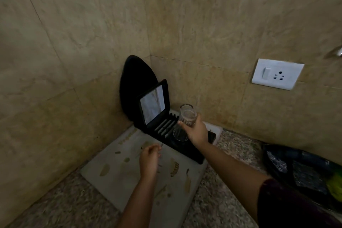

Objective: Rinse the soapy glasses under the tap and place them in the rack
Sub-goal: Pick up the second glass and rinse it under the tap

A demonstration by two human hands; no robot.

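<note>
A black slotted rack (162,127) lies in the counter corner on a pale leaf-print mat (129,164). My right hand (196,131) is shut on a clear glass (187,114), held above the rack's right part. Another clear glass (178,133) stands on the rack just below and left of that hand, partly hidden by it. My left hand (149,159) hovers over the mat with fingers loosely curled and nothing visible in it.
A black square tray with a reflective panel (152,103) leans in the rack against a black oval board (135,83) and the tiled wall. A white socket plate (277,74) is on the right wall. Dark bags (299,168) lie at right on the granite counter (233,148).
</note>
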